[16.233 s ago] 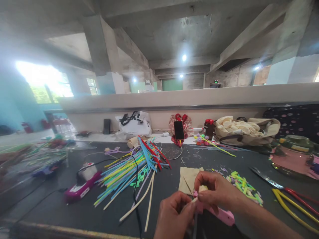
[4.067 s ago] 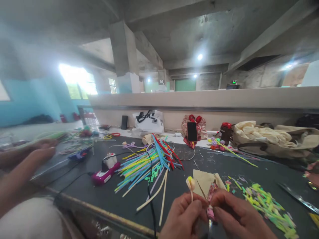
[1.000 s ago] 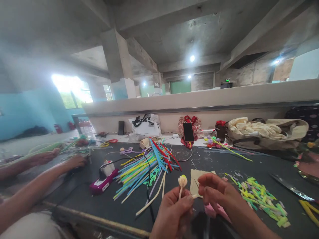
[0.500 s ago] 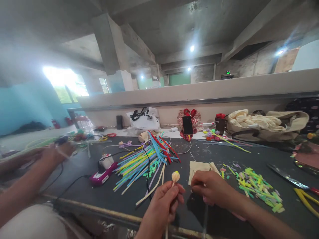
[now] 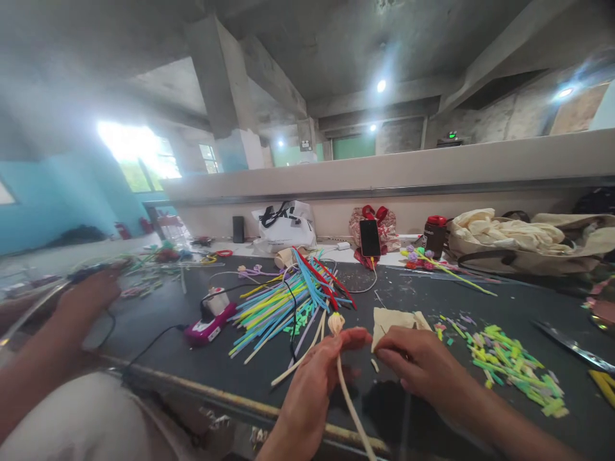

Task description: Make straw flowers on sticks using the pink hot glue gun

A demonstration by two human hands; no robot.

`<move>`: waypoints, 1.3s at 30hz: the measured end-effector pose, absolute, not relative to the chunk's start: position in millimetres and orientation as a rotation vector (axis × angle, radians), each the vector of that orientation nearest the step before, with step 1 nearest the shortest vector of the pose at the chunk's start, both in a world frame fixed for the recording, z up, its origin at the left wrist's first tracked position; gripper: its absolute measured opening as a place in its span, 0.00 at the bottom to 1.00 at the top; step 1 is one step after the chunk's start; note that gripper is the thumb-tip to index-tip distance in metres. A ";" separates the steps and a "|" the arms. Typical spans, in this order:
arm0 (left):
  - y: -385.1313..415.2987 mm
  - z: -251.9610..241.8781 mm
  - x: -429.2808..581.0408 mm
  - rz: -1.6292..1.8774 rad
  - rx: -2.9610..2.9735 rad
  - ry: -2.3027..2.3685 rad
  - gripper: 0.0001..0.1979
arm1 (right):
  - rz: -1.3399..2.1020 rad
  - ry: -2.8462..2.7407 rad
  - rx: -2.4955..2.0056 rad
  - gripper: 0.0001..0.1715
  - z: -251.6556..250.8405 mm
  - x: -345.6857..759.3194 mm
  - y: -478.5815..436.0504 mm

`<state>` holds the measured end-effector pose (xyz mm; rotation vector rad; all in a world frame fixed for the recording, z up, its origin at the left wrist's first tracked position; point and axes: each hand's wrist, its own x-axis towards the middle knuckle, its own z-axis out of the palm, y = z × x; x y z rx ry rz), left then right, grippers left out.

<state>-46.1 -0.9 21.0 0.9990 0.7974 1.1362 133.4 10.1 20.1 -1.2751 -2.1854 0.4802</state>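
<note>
Cream stem [image 5: 352, 410] partly off-frame; scissors [image 5: 574, 346] likewise

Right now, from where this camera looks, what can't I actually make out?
Head view: whether the bare right hand holds anything; its own curled shape hides it.
Head view: the lower end of the long cream stem below the rounded peach flower; cut off by the bottom edge.
Head view: the back end of the long silver metal blade; cut off by the right edge.
Head view: what the co-worker's hand handles; blurred.

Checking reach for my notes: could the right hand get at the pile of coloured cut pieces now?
Likely yes: the pile lies beside the right hand, with only small scattered bits visible between them.
</note>
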 end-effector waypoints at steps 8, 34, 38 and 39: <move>-5.1 20.7 -22.0 1.058 0.767 0.515 0.18 | 1.451 -1.671 -0.941 0.13 20.7 101.1 -10.5; 3.6 10.0 -35.2 1.185 0.669 0.841 0.10 | 0.671 -1.859 -1.425 0.15 17.3 178.7 -4.9; 6.1 7.8 -38.2 1.202 0.643 0.815 0.11 | 0.421 -2.030 -1.532 0.12 10.8 212.8 -14.6; 6.8 8.2 -38.1 1.200 0.633 0.816 0.12 | 0.403 -2.086 -1.543 0.10 9.2 215.8 -17.9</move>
